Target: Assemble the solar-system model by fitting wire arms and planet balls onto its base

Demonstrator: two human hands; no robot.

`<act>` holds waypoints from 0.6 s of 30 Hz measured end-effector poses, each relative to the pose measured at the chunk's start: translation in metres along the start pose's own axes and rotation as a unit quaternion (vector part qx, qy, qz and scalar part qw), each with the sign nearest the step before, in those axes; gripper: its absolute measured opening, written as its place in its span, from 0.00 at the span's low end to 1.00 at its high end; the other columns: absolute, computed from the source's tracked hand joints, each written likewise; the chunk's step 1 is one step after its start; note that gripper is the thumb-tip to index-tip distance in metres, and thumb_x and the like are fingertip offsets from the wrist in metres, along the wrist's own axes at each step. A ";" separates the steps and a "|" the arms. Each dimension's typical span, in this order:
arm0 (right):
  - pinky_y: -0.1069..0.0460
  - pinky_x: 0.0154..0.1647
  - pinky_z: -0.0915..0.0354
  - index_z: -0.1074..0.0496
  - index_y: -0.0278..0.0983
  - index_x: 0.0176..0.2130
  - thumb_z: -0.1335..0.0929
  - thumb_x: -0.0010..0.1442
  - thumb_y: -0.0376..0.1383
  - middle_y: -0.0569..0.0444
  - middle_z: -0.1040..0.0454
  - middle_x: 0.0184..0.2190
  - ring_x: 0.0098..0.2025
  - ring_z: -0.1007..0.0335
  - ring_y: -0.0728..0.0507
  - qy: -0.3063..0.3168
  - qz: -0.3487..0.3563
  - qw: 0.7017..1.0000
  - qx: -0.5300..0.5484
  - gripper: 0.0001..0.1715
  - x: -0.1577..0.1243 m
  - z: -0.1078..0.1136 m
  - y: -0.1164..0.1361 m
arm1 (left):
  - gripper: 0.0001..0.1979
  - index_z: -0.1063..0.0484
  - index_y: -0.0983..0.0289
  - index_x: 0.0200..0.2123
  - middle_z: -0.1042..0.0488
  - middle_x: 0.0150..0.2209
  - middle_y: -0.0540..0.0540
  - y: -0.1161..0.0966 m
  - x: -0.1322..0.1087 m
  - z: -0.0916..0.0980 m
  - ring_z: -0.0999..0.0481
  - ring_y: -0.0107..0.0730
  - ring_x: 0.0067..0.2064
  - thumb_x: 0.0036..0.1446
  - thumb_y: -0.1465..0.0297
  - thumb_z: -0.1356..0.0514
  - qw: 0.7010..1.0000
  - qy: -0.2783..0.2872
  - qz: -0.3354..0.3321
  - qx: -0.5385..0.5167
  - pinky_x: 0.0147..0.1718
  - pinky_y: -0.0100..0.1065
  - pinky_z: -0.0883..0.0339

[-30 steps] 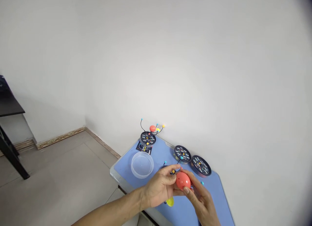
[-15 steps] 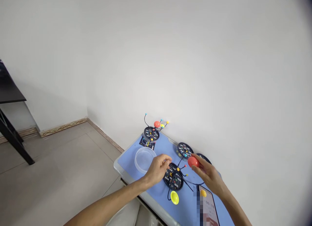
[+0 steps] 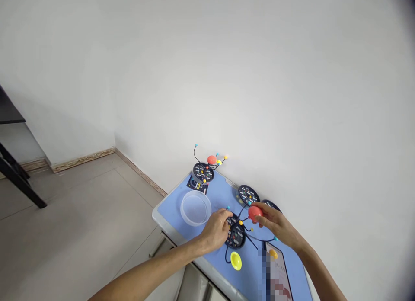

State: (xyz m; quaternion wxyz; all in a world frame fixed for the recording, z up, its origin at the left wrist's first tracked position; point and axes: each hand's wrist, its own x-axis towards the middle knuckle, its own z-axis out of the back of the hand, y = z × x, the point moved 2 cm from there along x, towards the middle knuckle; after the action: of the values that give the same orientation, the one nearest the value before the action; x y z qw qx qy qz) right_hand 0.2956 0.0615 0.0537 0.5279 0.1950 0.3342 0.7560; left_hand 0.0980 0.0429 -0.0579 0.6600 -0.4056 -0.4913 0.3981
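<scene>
A solar system model with a round black printed base (image 3: 237, 236) and bent black arms stands on the table, seen from above. My right hand (image 3: 279, 225) is closed around a red ball (image 3: 255, 213) above the base's right side. At the base's left rim, my left hand (image 3: 215, 232) has its fingers curled in, gripping the model; its exact hold is partly hidden. A blue bead (image 3: 228, 207) shows just above those fingers. A yellow half-ball (image 3: 236, 260) is at the end of a lower arm, and an orange ball (image 3: 273, 254) appears over the phone.
A clear round tub (image 3: 195, 209) stands left of my left hand. A similar model (image 3: 203, 173) with a red ball is at the far corner, by a printed card. Other black discs (image 3: 249, 194) lie along the wall. A phone (image 3: 279, 270) lies at the right front of the blue table (image 3: 175, 210).
My left hand has moved in against the model's base rim, and a blue bead now shows above its fingers. My right hand still holds the red ball. The camera view has shifted slightly.
</scene>
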 end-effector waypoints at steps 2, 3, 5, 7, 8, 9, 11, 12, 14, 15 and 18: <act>0.47 0.35 0.28 0.29 0.35 0.53 0.34 0.62 0.50 0.50 0.23 0.35 0.35 0.26 0.42 -0.003 -0.002 1.000 0.009 0.28 0.000 -0.001 -0.001 | 0.24 0.24 0.64 0.47 0.23 0.47 0.60 0.000 0.000 -0.002 0.24 0.41 0.45 0.49 0.83 0.49 1.000 0.007 0.000 0.000 0.50 0.42 0.31; 0.47 0.34 0.28 0.28 0.35 0.53 0.34 0.62 0.50 0.50 0.22 0.34 0.35 0.26 0.42 -0.006 -0.006 1.000 0.009 0.28 0.000 -0.001 -0.003 | 0.24 0.24 0.65 0.47 0.23 0.48 0.61 0.000 0.001 -0.003 0.24 0.42 0.46 0.49 0.84 0.49 1.000 0.010 -0.001 0.000 0.51 0.43 0.32; 0.48 0.34 0.28 0.27 0.35 0.52 0.33 0.60 0.49 0.50 0.22 0.34 0.35 0.26 0.42 -0.019 -0.013 1.000 -0.001 0.27 0.001 -0.002 -0.006 | 0.25 0.24 0.66 0.47 0.24 0.49 0.61 -0.001 0.001 -0.004 0.24 0.43 0.47 0.48 0.84 0.48 1.000 0.015 -0.004 -0.002 0.51 0.43 0.32; 0.48 0.36 0.28 0.26 0.35 0.50 0.32 0.58 0.47 0.50 0.21 0.36 0.35 0.25 0.42 -0.035 -0.012 0.999 -0.026 0.25 0.002 -0.003 -0.009 | 0.25 0.25 0.66 0.48 0.24 0.49 0.61 -0.001 0.002 -0.006 0.24 0.42 0.45 0.47 0.84 0.48 1.000 0.024 -0.009 -0.011 0.49 0.41 0.31; 0.48 0.37 0.28 0.25 0.35 0.50 0.31 0.58 0.46 0.50 0.21 0.37 0.35 0.25 0.42 -0.041 -0.009 0.998 -0.045 0.24 0.002 -0.004 -0.008 | 0.25 0.25 0.65 0.48 0.24 0.49 0.61 -0.001 0.002 -0.006 0.24 0.41 0.44 0.47 0.84 0.47 0.999 0.028 -0.010 -0.020 0.48 0.40 0.30; 0.48 0.37 0.29 0.25 0.36 0.49 0.31 0.57 0.45 0.50 0.20 0.38 0.35 0.25 0.42 -0.046 -0.006 0.997 -0.069 0.23 0.003 -0.005 -0.008 | 0.25 0.25 0.65 0.48 0.24 0.49 0.60 -0.001 0.002 -0.007 0.23 0.39 0.41 0.47 0.83 0.47 0.999 0.032 -0.010 -0.029 0.46 0.39 0.29; 0.48 0.36 0.30 0.24 0.36 0.49 0.33 0.58 0.42 0.51 0.20 0.37 0.34 0.26 0.43 -0.046 0.006 0.990 -0.130 0.22 0.003 -0.008 -0.003 | 0.25 0.25 0.64 0.49 0.25 0.50 0.60 0.001 0.003 -0.008 0.24 0.35 0.37 0.48 0.83 0.47 0.998 0.037 -0.001 -0.047 0.41 0.36 0.28; 0.49 0.35 0.31 0.24 0.36 0.49 0.34 0.58 0.41 0.52 0.20 0.36 0.33 0.26 0.43 -0.045 0.011 0.986 -0.159 0.21 0.003 -0.009 -0.001 | 0.25 0.25 0.64 0.49 0.25 0.50 0.59 0.002 0.003 -0.008 0.24 0.33 0.35 0.48 0.83 0.47 0.998 0.039 0.006 -0.053 0.39 0.35 0.28; 0.49 0.34 0.32 0.24 0.36 0.48 0.34 0.58 0.39 0.53 0.21 0.34 0.30 0.28 0.44 -0.044 0.022 0.979 -0.196 0.20 0.003 -0.011 0.004 | 0.25 0.25 0.65 0.49 0.26 0.51 0.60 0.004 0.004 -0.009 0.26 0.30 0.31 0.49 0.82 0.47 0.997 0.047 0.020 -0.057 0.35 0.34 0.28; 0.50 0.33 0.33 0.23 0.36 0.48 0.34 0.58 0.38 0.53 0.21 0.33 0.29 0.29 0.44 -0.045 0.026 0.978 -0.202 0.19 0.003 -0.012 0.006 | 0.24 0.26 0.66 0.49 0.26 0.52 0.61 0.006 0.004 -0.010 0.26 0.28 0.29 0.49 0.82 0.47 0.997 0.053 0.025 -0.057 0.33 0.33 0.29; 0.51 0.31 0.35 0.23 0.37 0.46 0.34 0.57 0.37 0.54 0.21 0.31 0.27 0.31 0.45 -0.051 0.030 0.978 -0.198 0.18 0.002 -0.014 0.008 | 0.24 0.27 0.68 0.50 0.27 0.53 0.63 0.009 0.005 -0.012 0.27 0.26 0.27 0.49 0.81 0.46 0.996 0.066 0.031 -0.057 0.31 0.33 0.29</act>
State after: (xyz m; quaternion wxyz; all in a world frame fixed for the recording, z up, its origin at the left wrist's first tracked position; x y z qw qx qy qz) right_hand 0.2801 0.0575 0.0495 0.5493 0.1350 0.1440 0.8120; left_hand 0.1093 0.0495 -0.0669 0.6542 -0.4830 -0.4559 0.3617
